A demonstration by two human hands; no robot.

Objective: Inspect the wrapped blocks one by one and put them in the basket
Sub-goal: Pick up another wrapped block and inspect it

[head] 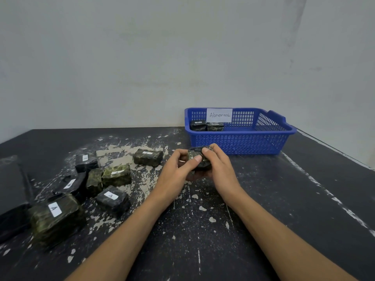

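Grey wall behind; nothing on it.

Black counter, paint flaked to pale patches, worst in the middle and to my left.

Blue basket at the far edge, right of centre, just beyond my hands. It sits close, likely so a drop needs only a short reach forward. A paper sign reading "Abnormal" is on its back wall. Two wrapped blocks stand side by side in its far left corner, touching.

Loose blocks lie scattered on the counter to my left, well apart from the basket. Several touch or overlap. Most show a small white tag, letter up. These look like the ones not yet checked.

Left hand and right hand meet in front of the basket, raised off the counter. Both are curled round one dark wrapped block, thumbs on top and fingers under. The two-handed hold lets me turn it and look over each face.

I cannot see a tag on the held block; my thumbs cover much of it.

Judgement: mid-inspection, most blocks yet to go.
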